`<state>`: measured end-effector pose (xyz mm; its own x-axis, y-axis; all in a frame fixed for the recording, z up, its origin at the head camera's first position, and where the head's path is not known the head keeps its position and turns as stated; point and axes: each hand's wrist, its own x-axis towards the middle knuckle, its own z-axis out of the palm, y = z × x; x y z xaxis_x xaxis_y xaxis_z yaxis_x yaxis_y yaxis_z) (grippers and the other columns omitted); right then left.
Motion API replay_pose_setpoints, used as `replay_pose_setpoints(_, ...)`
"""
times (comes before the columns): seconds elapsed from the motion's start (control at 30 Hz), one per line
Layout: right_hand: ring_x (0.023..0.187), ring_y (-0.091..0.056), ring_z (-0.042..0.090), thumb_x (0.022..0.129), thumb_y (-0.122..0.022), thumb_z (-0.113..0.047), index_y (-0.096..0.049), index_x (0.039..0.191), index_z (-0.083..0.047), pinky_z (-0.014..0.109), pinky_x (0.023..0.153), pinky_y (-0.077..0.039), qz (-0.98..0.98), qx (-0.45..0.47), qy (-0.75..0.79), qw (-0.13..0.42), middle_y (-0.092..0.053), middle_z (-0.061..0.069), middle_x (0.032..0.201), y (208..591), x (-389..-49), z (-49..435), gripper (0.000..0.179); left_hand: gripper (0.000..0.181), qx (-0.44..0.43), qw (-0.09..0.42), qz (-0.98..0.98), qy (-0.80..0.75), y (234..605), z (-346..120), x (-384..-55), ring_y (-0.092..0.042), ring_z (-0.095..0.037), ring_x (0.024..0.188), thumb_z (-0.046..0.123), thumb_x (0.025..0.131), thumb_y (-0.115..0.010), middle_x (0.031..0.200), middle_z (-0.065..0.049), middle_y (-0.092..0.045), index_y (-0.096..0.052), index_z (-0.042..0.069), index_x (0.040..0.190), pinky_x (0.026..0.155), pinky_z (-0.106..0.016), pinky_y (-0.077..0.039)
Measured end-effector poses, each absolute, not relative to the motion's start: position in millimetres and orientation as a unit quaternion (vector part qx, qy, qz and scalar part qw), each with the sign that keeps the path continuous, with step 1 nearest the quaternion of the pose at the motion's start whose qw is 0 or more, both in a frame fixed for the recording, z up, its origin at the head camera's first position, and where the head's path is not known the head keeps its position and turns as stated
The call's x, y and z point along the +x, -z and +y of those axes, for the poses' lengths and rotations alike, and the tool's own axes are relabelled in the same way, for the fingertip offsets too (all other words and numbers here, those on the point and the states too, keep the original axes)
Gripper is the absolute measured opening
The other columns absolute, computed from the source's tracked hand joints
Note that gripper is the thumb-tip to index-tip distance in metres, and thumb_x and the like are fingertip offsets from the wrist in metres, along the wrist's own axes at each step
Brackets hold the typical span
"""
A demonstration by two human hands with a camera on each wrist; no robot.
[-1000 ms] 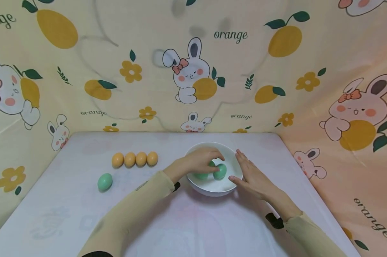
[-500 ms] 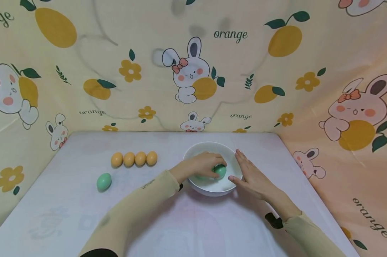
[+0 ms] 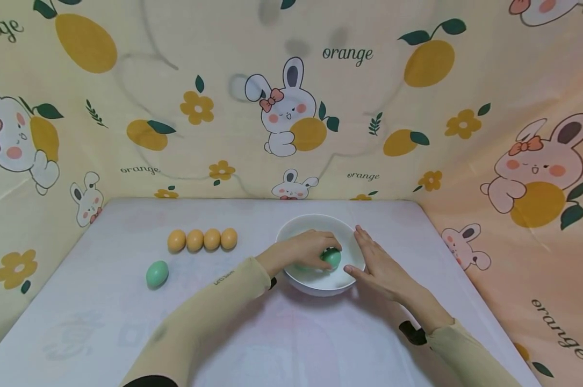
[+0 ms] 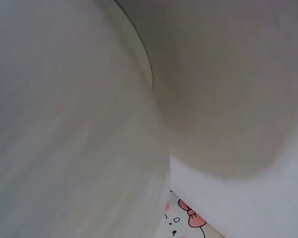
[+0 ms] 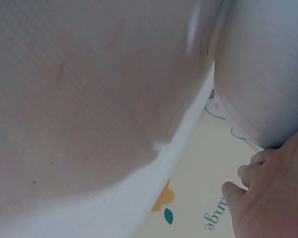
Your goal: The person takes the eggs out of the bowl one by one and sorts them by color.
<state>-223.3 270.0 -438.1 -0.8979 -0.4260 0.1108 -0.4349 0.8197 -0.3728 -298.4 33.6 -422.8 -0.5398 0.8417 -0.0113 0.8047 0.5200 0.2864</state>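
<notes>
A white bowl (image 3: 320, 292) stands on the table, right of the middle. My left hand (image 3: 301, 250) reaches over its left rim, fingers curled round a green egg (image 3: 333, 259) inside. A sliver of green (image 3: 302, 267) under that hand is mostly hidden. Along the bowl's right side lies my right hand (image 3: 380, 271), fingers straight and thumb at the near rim. The right wrist view shows the right hand (image 5: 273, 191) against the bowl's outer wall (image 5: 263, 74). In the left wrist view the pale bowl wall (image 4: 74, 124) fills the left; the hand itself is out of sight.
Several orange-yellow eggs (image 3: 195, 240) stand in a row at the back left of the white table (image 3: 252, 344). Nearer than the row lies another green egg (image 3: 157, 274). A patterned cloth (image 3: 214, 140) rises behind the table and on both sides.
Over the last second my left hand has moved slightly right inside the bowl and closed its fingers on the green egg. My right hand has stayed on the bowl's side.
</notes>
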Motion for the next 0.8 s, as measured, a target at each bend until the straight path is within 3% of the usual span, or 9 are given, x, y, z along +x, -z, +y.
replay_pose_setpoints(0.37,0.159,-0.012,0.039,0.104,-0.055,-0.055,-0.012,0.165,0.002,0.061,0.124,-0.019,-0.954,0.223,-0.197,0.012,-0.008,0.017,0.174,438,-222,270,0.094,0.051,0.472,0.064,0.862,-0.176,411,25,-293,-0.061,-0.015,0.123,0.028,0.092,-0.082,0.134,-0.003,-0.065,-0.065,0.011,0.138,0.109,-0.024,-0.044)
replay_pose_setpoints(0.8,0.158,-0.013,0.041,0.104,-0.056,-0.053,-0.013,0.164,0.003,0.061,0.124,-0.019,-0.956,0.223,-0.193,0.013,-0.009,0.018,0.173,437,-222,270,0.093,0.050,0.462,0.038,0.848,-0.257,403,7,-288,-0.058,-0.017,0.127,0.023,0.094,-0.080,0.138,-0.005,-0.062,-0.062,0.007,0.138,0.111,-0.025,-0.042)
